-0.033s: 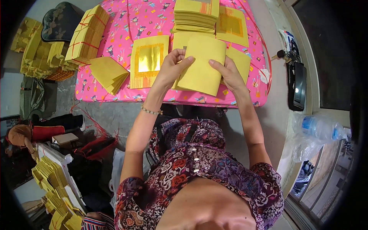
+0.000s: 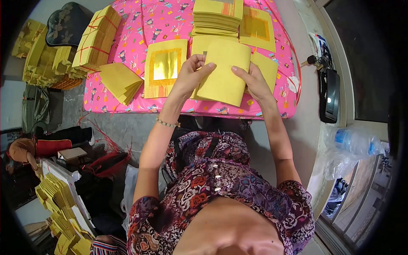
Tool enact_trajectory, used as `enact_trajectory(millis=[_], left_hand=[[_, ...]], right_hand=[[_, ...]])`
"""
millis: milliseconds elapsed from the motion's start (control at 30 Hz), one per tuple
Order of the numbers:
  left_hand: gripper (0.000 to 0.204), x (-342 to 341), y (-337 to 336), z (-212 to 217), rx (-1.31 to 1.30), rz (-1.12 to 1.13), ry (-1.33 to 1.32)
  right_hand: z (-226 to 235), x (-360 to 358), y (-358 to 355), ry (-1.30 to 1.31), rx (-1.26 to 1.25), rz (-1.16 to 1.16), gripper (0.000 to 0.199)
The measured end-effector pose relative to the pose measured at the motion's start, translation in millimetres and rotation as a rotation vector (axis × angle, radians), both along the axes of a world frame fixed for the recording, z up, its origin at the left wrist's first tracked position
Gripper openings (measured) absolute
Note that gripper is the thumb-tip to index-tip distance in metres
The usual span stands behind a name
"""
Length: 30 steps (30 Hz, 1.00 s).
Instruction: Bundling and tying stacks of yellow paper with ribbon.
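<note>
Between my hands, over the near side of the pink table, is a yellow paper sheet [image 2: 225, 80], its right edge curving over. My left hand [image 2: 193, 75] pinches its left edge, thumb in front and fingers curled behind. On the opposite edge my right hand [image 2: 254, 80] grips it with the thumb on top, fingers partly hidden behind. Beneath lie more yellow sheets [image 2: 265, 70]. Left of them rests a yellow sheet with a shiny gold square [image 2: 165, 63]. A small fan of folded yellow paper [image 2: 121, 83] lies farther left. Beyond my hands stands a stack of yellow paper [image 2: 216, 21].
The table has a pink patterned cover [image 2: 127, 104]. A bundle tied with red string [image 2: 97, 38] stands at its left, near a dark cushioned chair back [image 2: 68, 25]. Another person [image 2: 25, 148] is at the left, beside yellow paper stacks [image 2: 55, 193]. Plastic bottles [image 2: 357, 142] hang at right.
</note>
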<state>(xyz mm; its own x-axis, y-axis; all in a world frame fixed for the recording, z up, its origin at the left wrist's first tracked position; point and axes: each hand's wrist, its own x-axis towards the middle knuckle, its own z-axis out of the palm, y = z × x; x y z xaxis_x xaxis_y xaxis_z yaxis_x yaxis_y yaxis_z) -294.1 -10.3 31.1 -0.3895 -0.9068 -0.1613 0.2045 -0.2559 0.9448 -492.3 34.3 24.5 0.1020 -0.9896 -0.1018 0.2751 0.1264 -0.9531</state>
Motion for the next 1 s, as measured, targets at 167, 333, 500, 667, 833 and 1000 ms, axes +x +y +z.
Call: enact_trajectory(millis=[167, 333, 500, 667, 833, 1000], left_hand=[[0.031, 1.2, 5.4, -2.0, -0.081, 0.012, -0.050], [0.033, -7.1, 23.9, 5.0, -0.159, 0.027, -0.083], [0.030, -15.1, 36.5, 8.0, -0.193, -0.013, -0.037], [0.027, -22.2, 44.7, 7.2, -0.397, 0.092, 0.028], [0.026, -23.3, 49.0, 8.7, -0.455, 0.123, -0.002], [0.025, -22.6, 47.3, 10.9, -0.432, 0.152, -0.024]], right_hand=[[1.5, 0.1, 1.8, 0.042, -0.018, 0.014, 0.045], [0.4, 1.2, 8.1, 0.191, -0.181, 0.009, 0.045], [0.2, 1.0, 14.4, 0.220, -0.263, -0.007, 0.048], [9.8, 2.0, 20.0, 0.204, -0.287, -0.032, 0.049], [13.9, 3.0, 24.4, 0.176, -0.251, -0.032, 0.048], [16.0, 4.3, 23.0, 0.134, -0.248, -0.077, 0.035]])
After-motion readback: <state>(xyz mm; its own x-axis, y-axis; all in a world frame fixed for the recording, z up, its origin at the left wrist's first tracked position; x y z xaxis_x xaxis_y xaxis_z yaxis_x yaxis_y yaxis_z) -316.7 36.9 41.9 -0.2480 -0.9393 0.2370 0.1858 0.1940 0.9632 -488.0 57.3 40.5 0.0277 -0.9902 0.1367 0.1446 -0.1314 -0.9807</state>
